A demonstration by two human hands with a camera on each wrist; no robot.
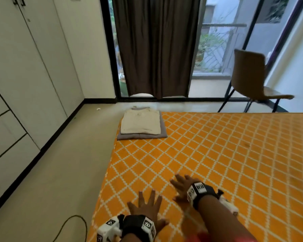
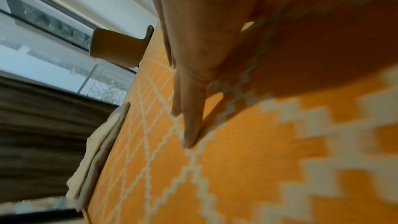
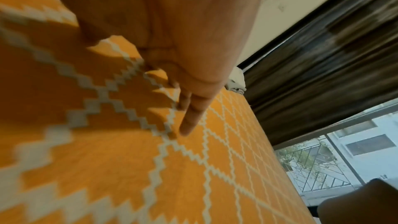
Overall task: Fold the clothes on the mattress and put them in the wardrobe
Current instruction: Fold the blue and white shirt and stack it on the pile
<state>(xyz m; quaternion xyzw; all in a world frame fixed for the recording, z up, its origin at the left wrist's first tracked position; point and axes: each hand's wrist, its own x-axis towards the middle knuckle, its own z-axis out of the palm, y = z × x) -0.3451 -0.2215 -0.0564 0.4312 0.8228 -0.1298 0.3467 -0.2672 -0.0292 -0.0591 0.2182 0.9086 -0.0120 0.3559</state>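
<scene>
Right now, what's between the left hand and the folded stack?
Nothing: between the left hand and the folded clothes lies only bare orange mattress cover, seen in the head view. The left wrist view shows the same.

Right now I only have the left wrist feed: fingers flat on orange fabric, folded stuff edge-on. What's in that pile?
Observer: Two folded pieces at the mattress far left corner: a cream garment lying on a grey garment.
Operator: Right hand busy?
Observer: No. The right hand lies open on the mattress, holding nothing, just right of the left hand.
Operator: Wardrobe open?
Observer: The white wardrobe stands along the left wall, across bare floor from the mattress; the doors in view are closed.
Operator: Anything unfolded left?
Observer: None in the head view; the rest of the visible mattress shows only the patterned cover.
</scene>
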